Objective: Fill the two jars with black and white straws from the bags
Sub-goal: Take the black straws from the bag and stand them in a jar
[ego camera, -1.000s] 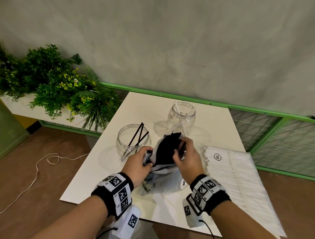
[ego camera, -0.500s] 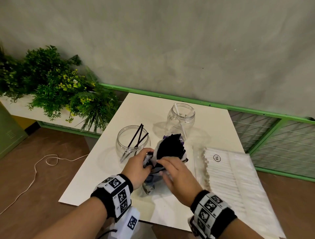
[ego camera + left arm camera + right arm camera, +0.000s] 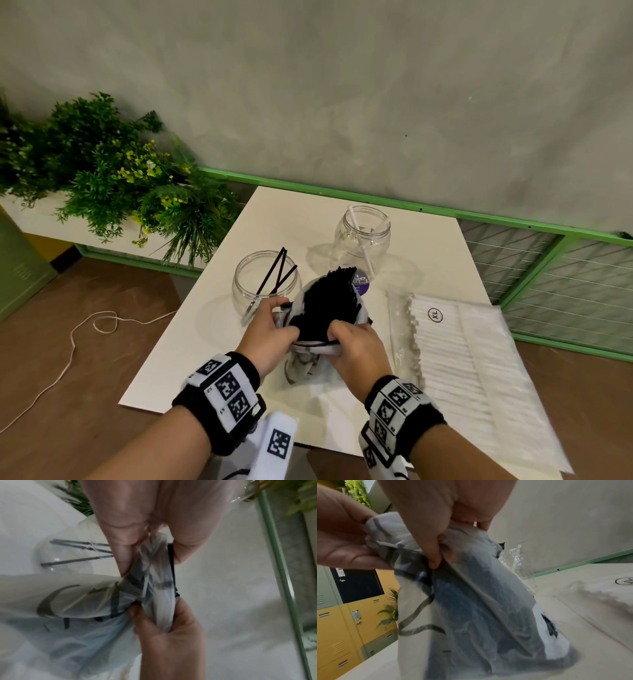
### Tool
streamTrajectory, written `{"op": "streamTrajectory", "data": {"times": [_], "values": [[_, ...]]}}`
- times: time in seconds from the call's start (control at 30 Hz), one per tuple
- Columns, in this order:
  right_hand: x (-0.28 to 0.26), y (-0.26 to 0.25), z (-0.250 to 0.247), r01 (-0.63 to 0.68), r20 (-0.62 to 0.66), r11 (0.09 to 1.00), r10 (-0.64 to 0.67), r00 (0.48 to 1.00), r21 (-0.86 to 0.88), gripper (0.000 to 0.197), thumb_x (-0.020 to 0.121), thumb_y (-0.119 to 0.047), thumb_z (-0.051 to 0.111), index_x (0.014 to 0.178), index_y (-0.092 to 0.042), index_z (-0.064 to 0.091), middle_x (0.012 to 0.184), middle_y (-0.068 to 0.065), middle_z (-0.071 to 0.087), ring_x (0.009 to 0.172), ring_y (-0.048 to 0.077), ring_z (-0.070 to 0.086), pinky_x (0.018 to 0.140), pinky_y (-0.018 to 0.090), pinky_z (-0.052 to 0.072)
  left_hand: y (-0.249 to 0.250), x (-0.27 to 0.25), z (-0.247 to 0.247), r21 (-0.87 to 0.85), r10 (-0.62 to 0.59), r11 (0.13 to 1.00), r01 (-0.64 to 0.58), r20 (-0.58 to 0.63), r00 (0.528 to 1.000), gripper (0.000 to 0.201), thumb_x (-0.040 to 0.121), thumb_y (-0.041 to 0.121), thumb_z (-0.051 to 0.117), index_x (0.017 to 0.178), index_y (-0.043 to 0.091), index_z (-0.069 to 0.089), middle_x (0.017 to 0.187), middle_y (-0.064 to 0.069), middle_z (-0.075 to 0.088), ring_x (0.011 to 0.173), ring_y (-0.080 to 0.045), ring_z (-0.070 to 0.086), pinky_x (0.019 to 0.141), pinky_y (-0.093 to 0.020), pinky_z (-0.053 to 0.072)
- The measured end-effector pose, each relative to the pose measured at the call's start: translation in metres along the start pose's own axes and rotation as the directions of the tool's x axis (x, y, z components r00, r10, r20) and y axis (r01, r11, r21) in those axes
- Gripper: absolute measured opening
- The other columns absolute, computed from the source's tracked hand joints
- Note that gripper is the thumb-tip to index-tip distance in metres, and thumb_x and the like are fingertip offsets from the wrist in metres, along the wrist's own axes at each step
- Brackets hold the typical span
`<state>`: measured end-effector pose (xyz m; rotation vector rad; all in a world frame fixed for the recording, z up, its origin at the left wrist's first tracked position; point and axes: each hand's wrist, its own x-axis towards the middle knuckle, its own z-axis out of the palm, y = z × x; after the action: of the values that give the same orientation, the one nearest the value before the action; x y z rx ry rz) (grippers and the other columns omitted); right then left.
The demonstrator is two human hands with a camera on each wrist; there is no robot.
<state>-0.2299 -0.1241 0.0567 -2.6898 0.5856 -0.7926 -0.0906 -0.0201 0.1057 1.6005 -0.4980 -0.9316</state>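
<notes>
A plastic bag full of black straws stands upright on the white table, its open mouth up. My left hand pinches the bag's left rim. My right hand grips the near rim of the bag. Behind the bag on the left, a clear jar holds three black straws. The taller clear jar at the back holds white straws. A flat bag of white straws lies on the right.
Green plants in a white planter stand left of the table. A green metal frame with wire mesh runs behind and to the right. A white cord lies on the brown floor. Yellow lockers show in the right wrist view.
My right hand came off the top of the black straws and dropped to the bag's near rim, which it now grips. The left hand kept its hold on the bag.
</notes>
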Motion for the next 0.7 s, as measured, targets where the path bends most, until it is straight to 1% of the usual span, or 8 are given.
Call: {"op": "streamTrajectory", "data": {"times": [0.07,0.13,0.23,0.3,0.37,0.5,0.6,0.7], "values": [[-0.005,0.000,0.003,0.029,0.017,0.998,-0.029,0.999,0.050,0.036,0.062,-0.009,0.072,0.083,-0.021,0.044,0.073,-0.004,0.052,0.063,0.017,0.049,0.060,0.026,0.037,0.002,-0.001,0.004,-0.056,-0.044,0.997,0.045,0.025,0.999,0.050,0.080,-0.012,0.043,0.117,0.021,0.046,0.097,-0.009,0.061,0.084,-0.022,0.060,0.077,-0.037,0.051],[-0.011,0.001,0.001,0.023,0.070,0.991,-0.033,0.997,0.129,0.020,0.076,-0.020,0.062,0.093,-0.018,0.052,0.086,-0.002,0.054,0.076,0.014,0.051,0.067,0.022,0.041,0.002,0.001,0.005,-0.068,-0.062,0.996,0.065,0.043,0.997,0.051,0.080,-0.013,0.041,0.117,0.022,0.047,0.099,-0.010,0.060,0.084,-0.022,0.058,0.075,-0.035,0.048],[-0.016,0.001,-0.009,-0.105,0.085,0.956,0.085,0.993,0.274,0.028,0.088,-0.035,0.052,0.107,-0.017,0.057,0.098,-0.005,0.055,0.089,0.008,0.052,0.079,0.018,0.042,0.002,0.004,0.004,-0.049,-0.075,0.996,0.076,0.033,0.997,0.051,0.080,-0.010,0.043,0.117,0.025,0.048,0.100,-0.010,0.061,0.085,-0.023,0.060,0.077,-0.036,0.049],[-0.013,0.001,-0.014,-0.184,0.030,0.923,0.185,0.982,0.337,0.035,0.087,-0.039,0.052,0.115,-0.018,0.053,0.103,-0.008,0.051,0.095,0.003,0.051,0.084,0.017,0.044,0.002,0.004,0.005,-0.010,-0.070,0.998,0.070,0.035,0.997,0.049,0.081,-0.007,0.046,0.117,0.028,0.047,0.102,-0.008,0.062,0.089,-0.023,0.061,0.081,-0.038,0.051],[-0.008,0.001,-0.015,-0.218,0.018,0.908,0.227,0.974,0.358,0.042,0.086,-0.040,0.053,0.121,-0.016,0.052,0.108,-0.007,0.048,0.099,0.002,0.050,0.088,0.016,0.044,0.004,0.003,0.008,0.031,-0.049,0.998,0.048,0.050,0.998,0.049,0.082,-0.005,0.048,0.118,0.028,0.045,0.103,-0.005,0.061,0.091,-0.023,0.062,0.084,-0.040,0.052],[0.001,0.002,-0.016,-0.270,0.082,0.901,0.257,0.963,0.339,0.039,0.086,-0.035,0.054,0.116,-0.012,0.062,0.113,-0.004,0.055,0.103,0.014,0.053,0.091,0.031,0.048,0.005,0.002,0.010,0.100,-0.005,0.995,-0.003,0.082,0.997,0.056,0.079,-0.011,0.047,0.120,0.025,0.043,0.105,-0.007,0.061,0.094,-0.022,0.064,0.082,-0.039,0.054],[0.003,0.003,-0.018,-0.290,0.186,0.928,0.250,0.950,0.233,0.038,0.083,-0.019,0.065,0.121,-0.015,0.062,0.116,-0.001,0.061,0.107,0.018,0.049,0.094,0.024,0.039,0.006,0.003,0.006,0.195,0.037,0.979,-0.066,0.147,0.988,0.063,0.076,-0.014,0.048,0.127,0.024,0.042,0.110,-0.008,0.062,0.098,-0.020,0.063,0.086,-0.036,0.053],[0.009,0.002,-0.015,-0.299,0.227,0.943,0.262,0.938,0.146,0.044,0.080,-0.021,0.070,0.123,-0.018,0.060,0.117,0.000,0.061,0.109,0.021,0.046,0.091,0.021,0.035,0.009,0.003,0.002,0.228,0.068,0.967,-0.113,0.198,0.978,0.067,0.077,-0.016,0.048,0.129,0.026,0.040,0.110,-0.007,0.061,0.098,-0.020,0.063,0.082,-0.029,0.052]]}}
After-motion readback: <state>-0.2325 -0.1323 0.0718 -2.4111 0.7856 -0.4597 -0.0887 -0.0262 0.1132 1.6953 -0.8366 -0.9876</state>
